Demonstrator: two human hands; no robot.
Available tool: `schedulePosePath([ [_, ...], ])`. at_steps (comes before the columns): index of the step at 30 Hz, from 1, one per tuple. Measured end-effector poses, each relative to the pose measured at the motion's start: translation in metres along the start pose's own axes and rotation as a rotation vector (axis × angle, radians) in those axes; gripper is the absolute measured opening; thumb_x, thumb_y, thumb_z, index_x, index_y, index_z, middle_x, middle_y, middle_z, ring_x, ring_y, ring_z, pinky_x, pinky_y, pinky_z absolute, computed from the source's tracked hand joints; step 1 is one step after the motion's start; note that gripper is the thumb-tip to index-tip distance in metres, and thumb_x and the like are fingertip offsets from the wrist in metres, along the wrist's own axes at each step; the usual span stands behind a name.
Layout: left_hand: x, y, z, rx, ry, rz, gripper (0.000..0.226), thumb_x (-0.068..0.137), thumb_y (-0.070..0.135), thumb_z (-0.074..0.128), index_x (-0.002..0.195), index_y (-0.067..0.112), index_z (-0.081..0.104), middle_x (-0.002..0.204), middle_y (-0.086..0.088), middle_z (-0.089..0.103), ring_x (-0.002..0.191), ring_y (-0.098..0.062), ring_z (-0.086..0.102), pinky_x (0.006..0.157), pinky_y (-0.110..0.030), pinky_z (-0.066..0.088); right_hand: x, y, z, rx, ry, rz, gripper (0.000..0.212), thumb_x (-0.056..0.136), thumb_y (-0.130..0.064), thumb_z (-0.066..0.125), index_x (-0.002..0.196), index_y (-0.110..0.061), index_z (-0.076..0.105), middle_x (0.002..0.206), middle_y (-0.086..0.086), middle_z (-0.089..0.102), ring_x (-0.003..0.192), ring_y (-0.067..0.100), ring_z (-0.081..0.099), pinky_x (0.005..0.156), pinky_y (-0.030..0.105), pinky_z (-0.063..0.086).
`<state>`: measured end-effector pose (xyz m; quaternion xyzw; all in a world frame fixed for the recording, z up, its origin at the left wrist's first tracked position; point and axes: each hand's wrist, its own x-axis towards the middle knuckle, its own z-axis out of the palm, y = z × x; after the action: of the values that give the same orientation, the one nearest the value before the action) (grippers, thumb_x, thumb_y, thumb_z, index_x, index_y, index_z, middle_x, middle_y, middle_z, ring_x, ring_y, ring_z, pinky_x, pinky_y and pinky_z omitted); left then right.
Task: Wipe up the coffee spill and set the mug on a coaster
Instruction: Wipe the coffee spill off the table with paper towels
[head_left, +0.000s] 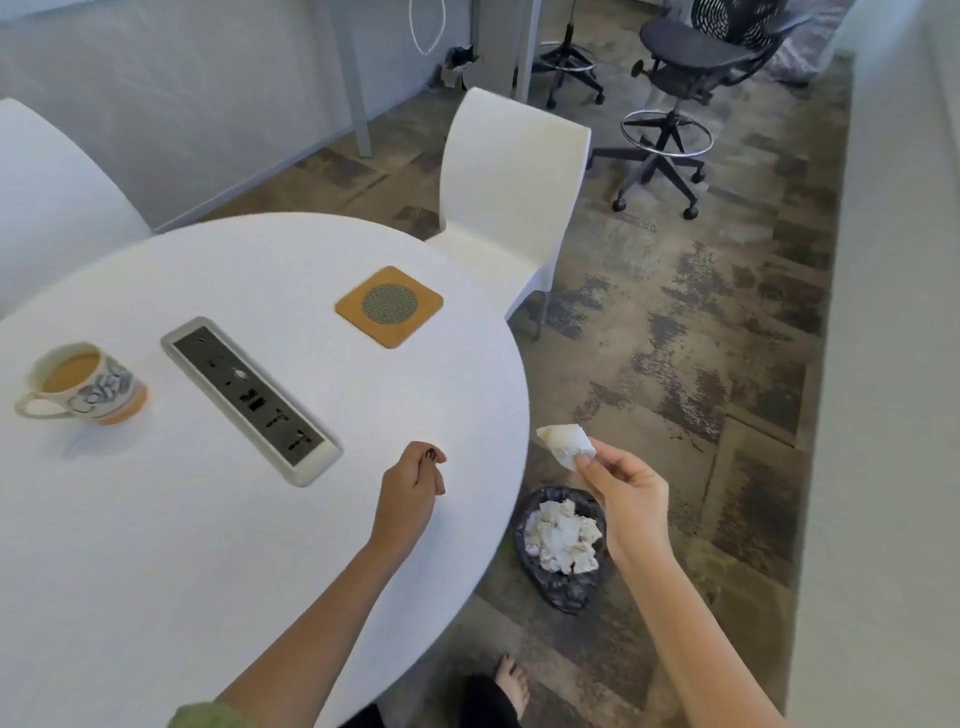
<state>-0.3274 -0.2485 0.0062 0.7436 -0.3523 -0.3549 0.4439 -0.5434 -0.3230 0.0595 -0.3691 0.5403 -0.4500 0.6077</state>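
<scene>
Far left of table (208, 519): mug (85, 387), nearly full w/ milky coffee, handle facing left edge. Prob heavy-ish, ceramic, sloshy; take by handle & keep level. Mid: power strip (252, 400), then cork coaster (389, 306) well apart from mug, bare. Left hand (410, 493) rests on tabletop, fingers loosely curled, holding nothing. Right hand (631, 501) off table edge, pinching crumpled tissue (569, 444) (soft, light) above bin (563, 545) of used wads

The left hand (413, 480) sits at lower centre of the frame, fingers curled loosely inward, forearm reaching up from the bottom edge. The right hand (626, 493), further right, pinches with thumb and fingertips.
</scene>
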Motion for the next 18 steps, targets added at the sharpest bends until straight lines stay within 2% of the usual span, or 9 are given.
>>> schedulePosePath([
  [3,0.01,-0.022,0.031,0.307,-0.024,0.096,0.021,0.1,0.012,0.039,0.083,0.016,0.051,0.074,-0.008,0.059,0.065,-0.022,0.052,0.058,-0.032,0.04,0.028,0.026,-0.048,-0.169,0.118,0.032,0.013,0.078,-0.006,0.074,0.087,-0.015,0.075,0.073,-0.002,0.075,0.066,0.011,0.067,0.064,0.022,0.055],
  [6,0.018,-0.036,0.05,0.564,0.033,0.258,0.026,0.097,0.022,0.041,0.074,0.013,0.048,0.073,-0.004,0.053,0.073,-0.026,0.05,0.065,-0.041,0.044,0.055,0.06,-0.089,-0.377,0.232,0.064,0.008,0.078,-0.017,0.077,0.086,-0.019,0.076,0.072,-0.001,0.074,0.068,0.016,0.067,0.068,0.032,0.056],
  [8,0.02,-0.043,0.057,0.683,0.052,0.291,0.029,0.095,0.028,0.039,0.091,0.009,0.059,0.097,-0.01,0.064,0.091,-0.031,0.058,0.076,-0.044,0.051,0.067,0.078,-0.108,-0.538,0.288,0.076,0.012,0.08,-0.021,0.075,0.091,-0.016,0.075,0.073,-0.001,0.072,0.066,0.014,0.066,0.064,0.03,0.054],
  [11,0.019,-0.056,0.065,0.894,0.012,0.302,0.039,0.094,0.032,0.039,0.123,0.012,0.056,0.138,-0.012,0.054,0.126,-0.033,0.05,0.094,-0.046,0.046,0.08,0.095,-0.127,-0.694,0.313,0.062,0.015,0.084,-0.018,0.07,0.096,-0.009,0.074,0.075,0.001,0.07,0.064,0.014,0.063,0.058,0.022,0.046],
  [13,0.015,-0.062,0.069,0.999,-0.044,0.297,0.044,0.096,0.034,0.035,0.13,0.013,0.052,0.147,-0.012,0.045,0.134,-0.032,0.043,0.1,-0.048,0.04,0.09,0.105,-0.135,-0.778,0.292,0.055,0.015,0.085,-0.014,0.067,0.097,-0.008,0.074,0.074,0.001,0.068,0.061,0.012,0.06,0.054,0.019,0.044],
  [18,0.011,-0.065,0.076,1.097,-0.056,0.279,0.047,0.097,0.036,0.031,0.136,0.014,0.046,0.153,-0.011,0.036,0.141,-0.032,0.034,0.105,-0.05,0.033,0.114,0.132,-0.148,-0.905,0.249,0.087,0.016,0.087,-0.01,0.062,0.097,-0.008,0.074,0.082,0.007,0.072,0.053,0.012,0.055,0.045,0.016,0.036],
])
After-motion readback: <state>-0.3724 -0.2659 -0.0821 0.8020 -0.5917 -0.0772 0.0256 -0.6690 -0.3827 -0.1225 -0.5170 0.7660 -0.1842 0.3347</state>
